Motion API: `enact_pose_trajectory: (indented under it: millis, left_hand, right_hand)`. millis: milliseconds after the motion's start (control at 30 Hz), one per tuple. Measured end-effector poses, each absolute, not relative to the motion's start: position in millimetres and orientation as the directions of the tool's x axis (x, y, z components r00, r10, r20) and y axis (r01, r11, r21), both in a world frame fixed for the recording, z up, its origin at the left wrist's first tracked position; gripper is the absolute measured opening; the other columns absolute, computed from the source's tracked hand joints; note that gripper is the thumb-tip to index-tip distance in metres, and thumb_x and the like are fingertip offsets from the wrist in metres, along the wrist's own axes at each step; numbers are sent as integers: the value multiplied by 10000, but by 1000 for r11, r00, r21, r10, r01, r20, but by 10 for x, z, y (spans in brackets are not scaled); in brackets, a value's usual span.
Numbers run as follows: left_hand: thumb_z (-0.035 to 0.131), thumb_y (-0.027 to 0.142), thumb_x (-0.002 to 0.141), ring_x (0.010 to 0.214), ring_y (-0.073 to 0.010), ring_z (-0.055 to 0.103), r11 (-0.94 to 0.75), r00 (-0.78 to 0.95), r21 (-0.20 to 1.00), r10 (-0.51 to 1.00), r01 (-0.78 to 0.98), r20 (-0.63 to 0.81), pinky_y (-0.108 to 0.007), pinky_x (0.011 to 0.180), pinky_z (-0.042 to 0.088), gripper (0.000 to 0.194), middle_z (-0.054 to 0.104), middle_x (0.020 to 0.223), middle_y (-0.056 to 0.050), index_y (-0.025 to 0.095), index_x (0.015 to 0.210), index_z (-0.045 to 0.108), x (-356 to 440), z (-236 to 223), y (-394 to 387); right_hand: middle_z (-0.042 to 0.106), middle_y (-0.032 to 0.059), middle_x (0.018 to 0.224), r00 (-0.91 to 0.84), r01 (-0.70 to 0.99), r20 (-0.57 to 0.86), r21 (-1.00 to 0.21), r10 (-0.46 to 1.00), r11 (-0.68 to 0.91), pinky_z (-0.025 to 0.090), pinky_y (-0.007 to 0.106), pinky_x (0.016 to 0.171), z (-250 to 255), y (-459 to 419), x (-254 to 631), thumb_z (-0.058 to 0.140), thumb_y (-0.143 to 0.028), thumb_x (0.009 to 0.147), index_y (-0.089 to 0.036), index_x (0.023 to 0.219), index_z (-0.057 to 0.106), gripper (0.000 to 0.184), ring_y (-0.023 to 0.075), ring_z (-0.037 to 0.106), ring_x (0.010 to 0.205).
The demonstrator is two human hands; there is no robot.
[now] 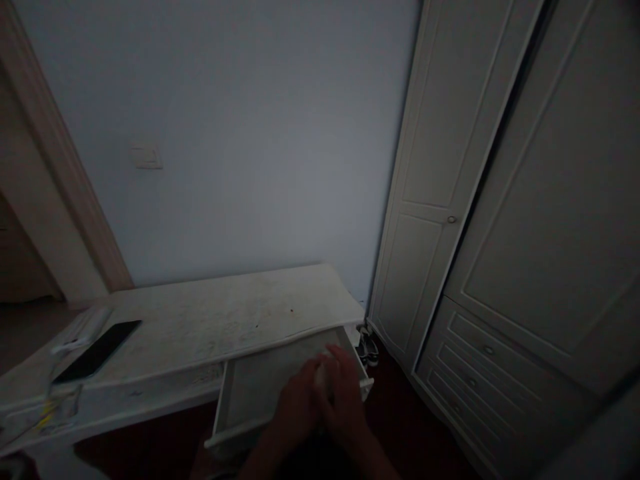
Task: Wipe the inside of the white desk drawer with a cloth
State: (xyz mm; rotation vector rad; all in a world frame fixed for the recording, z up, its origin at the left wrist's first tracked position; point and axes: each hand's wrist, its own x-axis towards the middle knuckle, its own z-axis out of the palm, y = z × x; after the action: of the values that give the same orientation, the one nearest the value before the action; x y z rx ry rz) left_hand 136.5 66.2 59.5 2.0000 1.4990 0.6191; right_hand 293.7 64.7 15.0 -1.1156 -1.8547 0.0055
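Two hands [298, 395] — something pale [321, 379] between — above a boxy white drawer [257, 387]

Before me stands the desk [200, 313], its drawer [255, 387] drawn out, my left hand [299, 392] and right hand [345, 393] together over the drawer's right part. On the desk's left end lies a phone [99, 351]. Behind the desk rises the wall [260, 147], a switch [145, 157] on its left; to my right stands the wardrobe [435, 153], shoes [369, 348] between it and the desk
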Motion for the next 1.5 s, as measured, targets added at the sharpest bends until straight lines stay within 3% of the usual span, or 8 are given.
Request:
enact_pose_trajectory:
  millis: [200,367,500,667,833,1033,1333,1500]
  left_hand:
    - [611,426,902,1258,-273,673,-287,413,724,911,627,4,-329,1070,507,644,681,1466,-70,261,1519,524,1096,571,613]
    - [586,488,955,1253,-343,643,-332,387,351,917,875,-96,-471,1126,428,404,738,1341,-100,266,1268,708,383,468,422]
    - [557,344,952,1268,-348,635,-319,346,178,925,931,-156,-494,1130,423,367,725,1351,-140,223,1254,727,194,356,394]
    - [587,283,898,1190,-279,688,-237,287,249,940,939,-186,-376,1036,470,338,770,1268,-92,265,1194,748,202,383,418]
    - [501,486,994,1216,-329,667,-266,301,211,942,940,-150,-438,1074,448,401,754,1268,-126,223,1185,736,132,362,371]
    - [473,512,998,1253,-329,661,-203,240,212,956,956,-170,-442,1075,466,462,728,1350,-117,246,1309,688,183,304,358]
    - [480,426,981,1112,-314,738,-206,249,198,943,958,-222,-395,942,529,395,779,1195,-137,208,1167,752,255,431,387]
    - [548,311,921,1102,-303,750,-167,216,212,948,963,-234,-368,915,524,338,797,1197,-118,257,1161,779,250,459,383]
  right_hand:
    - [695,64,1274,-467,704,334,-420,819,572,465,408,1070,559,859,2891,736,-583,911,-283,1323,667,514,289,596,1238]
    - [685,63,1267,-550,697,238,-397,801,597,511,409,970,523,862,2887,869,-722,695,-302,1346,643,806,311,597,1183]
    - [694,85,1188,-436,779,199,-405,878,479,524,429,900,484,751,2426,855,-680,709,-263,1189,692,656,342,614,1135]
    - [710,106,1125,-414,771,257,-412,873,487,508,412,823,455,668,2031,861,-605,726,-255,1079,731,514,370,630,1098]
    - [708,107,1152,-360,853,151,-345,921,390,497,404,823,555,786,2609,857,-537,698,-250,1119,733,525,376,627,1138]
    - [719,56,1062,-322,882,164,-306,933,358,459,332,844,716,968,3478,754,-372,788,-247,1023,740,267,267,660,1033]
    - [711,80,1088,-566,772,167,-235,807,590,505,377,854,568,860,2341,823,-632,738,-248,1074,725,519,312,623,1085]
    - [704,78,1076,-525,773,173,-312,833,552,523,383,823,431,807,1970,801,-660,752,-260,1060,722,511,311,625,1067]
